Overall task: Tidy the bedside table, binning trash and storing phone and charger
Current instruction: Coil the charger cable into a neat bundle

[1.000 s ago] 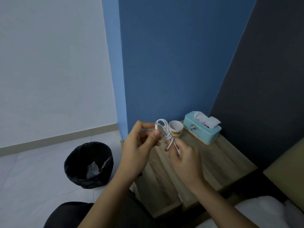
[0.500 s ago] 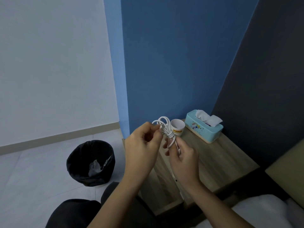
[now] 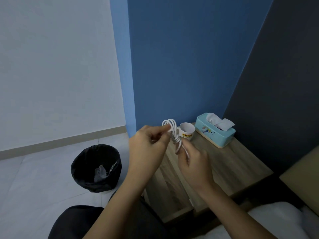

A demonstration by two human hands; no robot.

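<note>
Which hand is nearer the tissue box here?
The right hand. It sits over the table's near part, in front and left of the tissue box, holding the cable's lower end. The left hand is farther left, by the table's edge.

Both hands (image 3: 170,152) raised, fingers pinched.

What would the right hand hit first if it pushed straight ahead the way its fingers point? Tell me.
Likely the white mug. The right hand, holding the coiled white cable together with the left hand, points up and away over the bedside table toward the mug. Depth is unclear from one view.
</note>
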